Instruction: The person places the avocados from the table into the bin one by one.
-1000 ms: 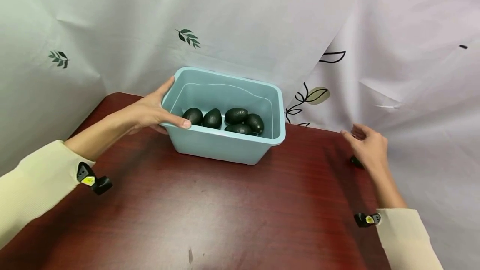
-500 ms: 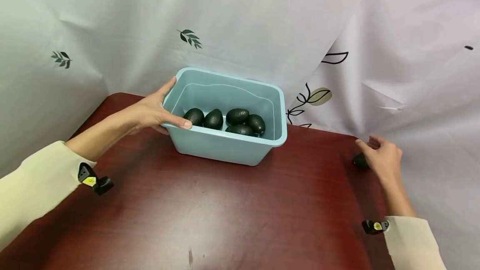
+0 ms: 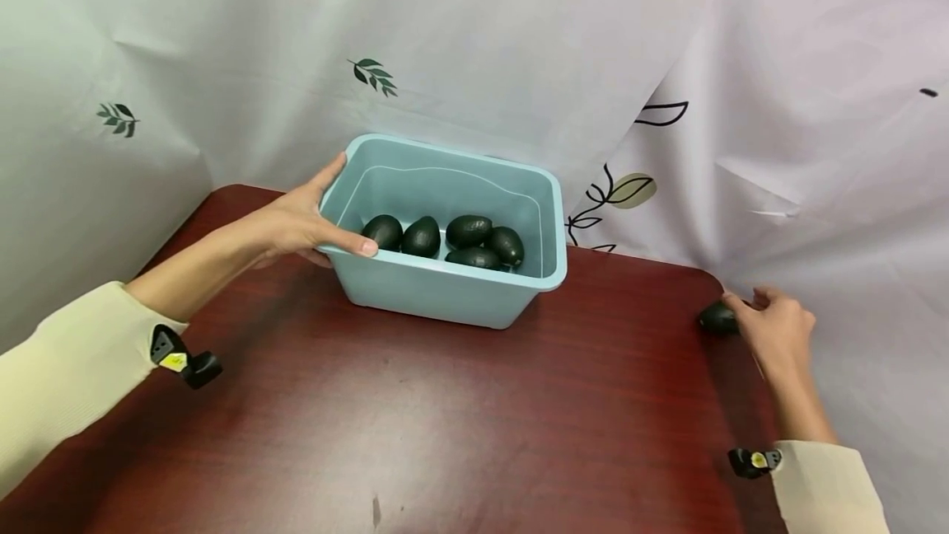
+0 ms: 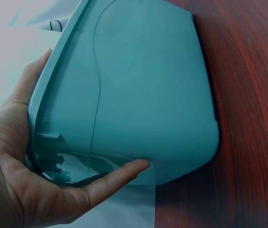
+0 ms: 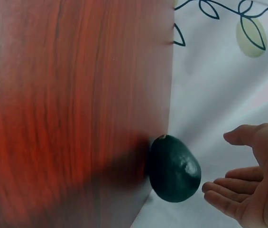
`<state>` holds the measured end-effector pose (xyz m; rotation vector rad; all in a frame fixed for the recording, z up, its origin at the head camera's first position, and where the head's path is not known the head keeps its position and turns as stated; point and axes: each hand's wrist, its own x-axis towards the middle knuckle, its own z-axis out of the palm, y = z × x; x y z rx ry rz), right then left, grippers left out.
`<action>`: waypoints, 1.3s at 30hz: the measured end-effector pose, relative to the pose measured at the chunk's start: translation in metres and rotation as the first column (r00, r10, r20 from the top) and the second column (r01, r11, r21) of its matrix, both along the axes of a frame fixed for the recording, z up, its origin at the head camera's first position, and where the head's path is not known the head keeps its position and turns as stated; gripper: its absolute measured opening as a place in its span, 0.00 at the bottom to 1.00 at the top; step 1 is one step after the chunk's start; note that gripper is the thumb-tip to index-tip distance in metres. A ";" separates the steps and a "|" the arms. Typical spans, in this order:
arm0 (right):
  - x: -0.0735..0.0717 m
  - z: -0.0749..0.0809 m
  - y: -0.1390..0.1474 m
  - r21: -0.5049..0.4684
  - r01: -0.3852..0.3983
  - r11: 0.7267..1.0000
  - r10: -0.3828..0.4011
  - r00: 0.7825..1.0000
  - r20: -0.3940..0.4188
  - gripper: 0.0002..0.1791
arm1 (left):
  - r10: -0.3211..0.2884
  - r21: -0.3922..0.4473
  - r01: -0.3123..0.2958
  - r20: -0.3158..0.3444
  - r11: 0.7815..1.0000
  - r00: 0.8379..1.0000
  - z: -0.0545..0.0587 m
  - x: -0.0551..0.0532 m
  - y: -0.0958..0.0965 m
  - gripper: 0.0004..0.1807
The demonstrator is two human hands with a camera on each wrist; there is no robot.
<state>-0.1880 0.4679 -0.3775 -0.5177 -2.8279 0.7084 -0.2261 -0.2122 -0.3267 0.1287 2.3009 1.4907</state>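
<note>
My left hand [image 3: 296, 219] grips the left end of a light blue plastic bin [image 3: 437, 291], its thumb over the front rim. In the left wrist view, fingers [image 4: 119, 178] spread against the bin's wall. Several dark green avocados [image 3: 421, 236] lie in the bin. A single avocado [image 3: 716, 319] rests at the table's far right corner. My right hand [image 3: 778, 332] is beside it, partly covering it in the head view. From the right wrist view, the fingers are loosely bent, with a gap between thumb and fingertips, and the fingertips lie close to the avocado [image 5: 175, 171].
The dark red wooden table [image 3: 445, 419] ends at the right just by the lone avocado. White cloth [image 3: 474, 39] with leaf prints hangs behind and beside the table, close to the bin's back. A small black camera [image 3: 754, 461] sits on the right sleeve.
My right hand has moved right and toward me, past the lone avocado, which now shows more. The left hand and the bin have stayed in place.
</note>
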 end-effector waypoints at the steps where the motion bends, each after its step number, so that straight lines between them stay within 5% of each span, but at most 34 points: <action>1: 0.001 0.000 0.001 0.006 0.005 1.000 -0.005 1.000 0.000 0.46 | 0.000 0.000 0.000 0.000 1.000 1.000 0.000 0.000 0.000 0.83; 6: 0.002 -0.001 0.004 0.050 0.023 0.998 -0.024 1.000 0.008 0.33 | 0.002 0.008 -0.002 -0.005 1.000 1.000 0.001 0.001 -0.002 0.83; 16: 0.004 -0.005 0.011 0.081 0.057 0.995 -0.064 0.994 0.088 0.42 | -0.007 0.014 0.007 -0.009 1.000 1.000 0.000 0.000 -0.001 0.83; 39: -0.011 -0.016 -0.002 0.034 0.025 0.999 -0.029 0.992 0.124 0.43 | -0.010 0.019 0.010 -0.008 1.000 1.000 -0.002 -0.002 -0.001 0.83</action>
